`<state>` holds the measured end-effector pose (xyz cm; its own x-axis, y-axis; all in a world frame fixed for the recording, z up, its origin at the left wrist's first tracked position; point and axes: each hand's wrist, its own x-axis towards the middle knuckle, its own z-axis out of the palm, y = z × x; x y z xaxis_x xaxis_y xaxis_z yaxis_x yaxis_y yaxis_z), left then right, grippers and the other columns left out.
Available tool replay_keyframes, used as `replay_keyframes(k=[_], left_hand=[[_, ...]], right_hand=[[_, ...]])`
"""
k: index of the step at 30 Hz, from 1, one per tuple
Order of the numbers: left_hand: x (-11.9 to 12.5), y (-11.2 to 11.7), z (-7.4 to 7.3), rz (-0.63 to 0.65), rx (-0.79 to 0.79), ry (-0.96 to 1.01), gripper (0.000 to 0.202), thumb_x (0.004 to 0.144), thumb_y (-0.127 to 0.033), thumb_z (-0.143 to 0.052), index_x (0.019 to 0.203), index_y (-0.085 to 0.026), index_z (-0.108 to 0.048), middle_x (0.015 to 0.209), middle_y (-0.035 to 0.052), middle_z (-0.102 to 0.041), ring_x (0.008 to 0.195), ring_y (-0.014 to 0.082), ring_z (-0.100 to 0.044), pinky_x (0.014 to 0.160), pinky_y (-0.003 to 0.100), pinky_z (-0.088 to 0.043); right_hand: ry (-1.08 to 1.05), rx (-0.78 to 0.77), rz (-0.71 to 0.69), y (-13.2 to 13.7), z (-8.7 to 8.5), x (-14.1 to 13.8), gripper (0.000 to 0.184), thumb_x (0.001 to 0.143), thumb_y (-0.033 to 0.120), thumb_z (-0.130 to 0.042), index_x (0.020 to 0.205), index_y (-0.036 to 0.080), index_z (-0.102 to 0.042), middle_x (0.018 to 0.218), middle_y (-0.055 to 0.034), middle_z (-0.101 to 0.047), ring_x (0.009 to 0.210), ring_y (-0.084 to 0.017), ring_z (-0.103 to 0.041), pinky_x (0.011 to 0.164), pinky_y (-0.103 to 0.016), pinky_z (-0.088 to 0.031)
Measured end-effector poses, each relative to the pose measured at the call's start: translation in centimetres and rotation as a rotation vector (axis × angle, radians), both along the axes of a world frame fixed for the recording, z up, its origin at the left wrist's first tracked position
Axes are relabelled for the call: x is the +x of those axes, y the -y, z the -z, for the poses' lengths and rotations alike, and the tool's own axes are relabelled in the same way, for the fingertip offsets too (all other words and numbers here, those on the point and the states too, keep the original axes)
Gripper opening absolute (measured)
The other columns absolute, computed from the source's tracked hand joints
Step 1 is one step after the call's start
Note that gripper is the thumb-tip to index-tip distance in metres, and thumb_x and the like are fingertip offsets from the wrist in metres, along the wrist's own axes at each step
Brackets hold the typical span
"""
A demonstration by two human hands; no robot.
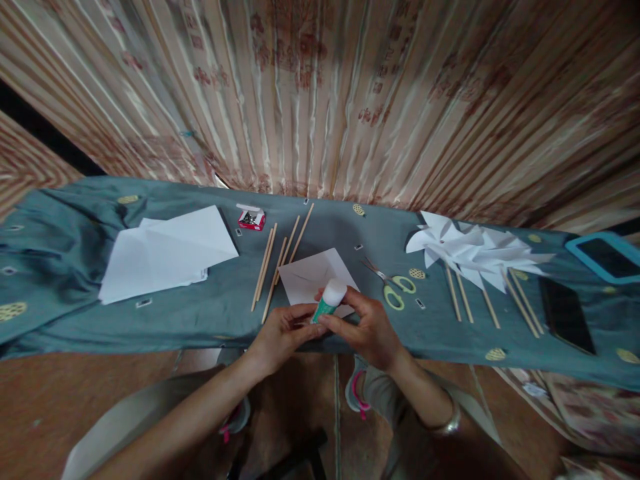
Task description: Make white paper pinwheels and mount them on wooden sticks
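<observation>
My two hands meet over the near edge of a cloth-covered table (210,320). A glue stick (329,300) with a green body and a white cap is gripped between them. My right hand (367,327) pinches it near the cap, fingers closed around it. My left hand (283,333) holds its lower end with closed fingers. Just behind the glue stick lies a creased square of white paper (310,275). Several thin wooden sticks (277,263) lie to the left of that square.
A stack of white paper sheets (167,257) lies at the left. A small red box (251,218) sits at the back. Green-handled scissors (393,283), white paper pinwheels on sticks (475,253), a dark phone (567,313) and a blue-framed tablet (605,257) lie at the right.
</observation>
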<state>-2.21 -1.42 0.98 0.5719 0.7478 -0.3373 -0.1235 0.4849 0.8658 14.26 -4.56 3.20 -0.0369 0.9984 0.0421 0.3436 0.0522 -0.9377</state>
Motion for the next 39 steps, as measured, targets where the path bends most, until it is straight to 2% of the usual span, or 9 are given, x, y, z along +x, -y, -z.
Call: replay_keyframes(k=[5, 9, 12, 16, 19, 22, 28, 32, 39], left_hand=[[-0.2, 0.1, -0.3, 0.062, 0.058, -0.059, 0.039, 0.06, -0.041, -0.081, 0.088, -0.014, -0.075, 0.074, 0.0026, -0.071, 0.069, 0.0147, -0.061, 0.07, 0.026, -0.047], [-1.0, -1.0, -1.1, -0.093, 0.109, -0.052, 0.047, 0.062, -0.042, -0.08, 0.1, -0.016, -0.072, 0.09, 0.0057, -0.072, 0.082, 0.0183, -0.063, 0.077, 0.028, -0.048], [-1.6, -1.7, -2.0, -0.139, 0.129, -0.033, 0.05, 0.063, -0.04, -0.079, 0.107, -0.018, -0.07, 0.101, 0.0064, -0.07, 0.088, 0.0179, -0.062, 0.077, 0.026, -0.048], [-1.7, -1.8, -2.2, -0.041, 0.149, -0.1, 0.035, 0.062, -0.033, -0.08, 0.091, -0.014, -0.073, 0.086, 0.0051, -0.07, 0.08, 0.0156, -0.061, 0.073, 0.024, -0.047], [-1.6, -1.7, -1.6, -0.157, 0.098, -0.077, 0.037, 0.06, -0.037, -0.081, 0.085, -0.013, -0.071, 0.077, 0.0021, -0.067, 0.066, 0.0113, -0.058, 0.063, 0.022, -0.047], [-1.8, -1.7, -1.0, -0.25, 0.076, -0.04, 0.04, 0.059, -0.039, -0.082, 0.086, -0.013, -0.067, 0.073, 0.0003, -0.066, 0.06, 0.0092, -0.057, 0.06, 0.021, -0.048], [-1.6, -1.1, -0.9, -0.106, -0.004, -0.04, 0.044, 0.055, -0.035, -0.085, 0.088, -0.012, -0.069, 0.072, 0.0005, -0.067, 0.062, 0.01, -0.06, 0.063, 0.022, -0.049], [-1.1, -0.5, -1.1, 0.026, -0.019, -0.044, 0.044, 0.059, -0.038, -0.083, 0.091, -0.011, -0.073, 0.074, 0.0026, -0.069, 0.06, 0.0097, -0.057, 0.063, 0.023, -0.047], [-0.7, 0.1, -1.0, 0.047, -0.043, -0.059, 0.047, 0.059, -0.053, -0.079, 0.077, -0.011, -0.071, 0.065, 0.0002, -0.063, 0.053, 0.0077, -0.053, 0.056, 0.021, -0.043]], right_hand=[[-0.321, -0.118, -0.029, -0.6, 0.0, -0.1, 0.022, 0.08, 0.038, -0.064, 0.092, 0.02, -0.069, 0.087, -0.003, -0.071, 0.081, -0.018, -0.065, 0.077, -0.03, -0.051], [-0.442, -0.25, -0.141, -0.8, -0.3, -0.1, 0.028, 0.077, 0.04, -0.068, 0.097, 0.02, -0.07, 0.085, -0.0024, -0.072, 0.076, -0.016, -0.066, 0.076, -0.029, -0.051], [-0.441, -0.359, -0.206, -0.7, -0.2, -0.2, 0.03, 0.073, 0.039, -0.071, 0.094, 0.017, -0.071, 0.082, -0.0035, -0.073, 0.074, -0.016, -0.066, 0.07, -0.027, -0.051], [-0.335, -0.367, -0.214, -0.5, 0.0, -0.3, 0.028, 0.071, 0.034, -0.073, 0.092, 0.016, -0.072, 0.083, -0.0038, -0.073, 0.072, -0.015, -0.066, 0.065, -0.025, -0.051], [-0.266, -0.333, -0.168, -0.6, 0.0, 0.5, 0.026, 0.07, 0.03, -0.074, 0.093, 0.018, -0.072, 0.084, -0.0023, -0.073, 0.073, -0.014, -0.065, 0.065, -0.024, -0.051], [-0.323, -0.299, -0.062, -1.0, 0.1, 1.8, 0.029, 0.066, 0.026, -0.077, 0.094, 0.02, -0.071, 0.084, -0.0003, -0.072, 0.068, -0.012, -0.063, 0.062, -0.024, -0.05], [-0.573, -0.297, 0.092, -1.6, 0.3, 2.1, 0.026, 0.058, 0.027, -0.083, 0.08, 0.02, -0.072, 0.07, 0.0026, -0.067, 0.061, -0.01, -0.059, 0.06, -0.024, -0.05], [-0.66, -0.362, 0.019, -1.4, 0.7, 0.6, 0.027, 0.06, 0.03, -0.082, 0.083, 0.019, -0.071, 0.08, -0.0001, -0.071, 0.069, -0.012, -0.062, 0.063, -0.022, -0.05], [-0.589, -0.357, 0.002, -1.1, 1.4, -0.5, 0.028, 0.064, 0.036, -0.08, 0.082, 0.018, -0.069, 0.074, 0.0004, -0.07, 0.062, -0.013, -0.062, 0.061, -0.026, -0.051]])
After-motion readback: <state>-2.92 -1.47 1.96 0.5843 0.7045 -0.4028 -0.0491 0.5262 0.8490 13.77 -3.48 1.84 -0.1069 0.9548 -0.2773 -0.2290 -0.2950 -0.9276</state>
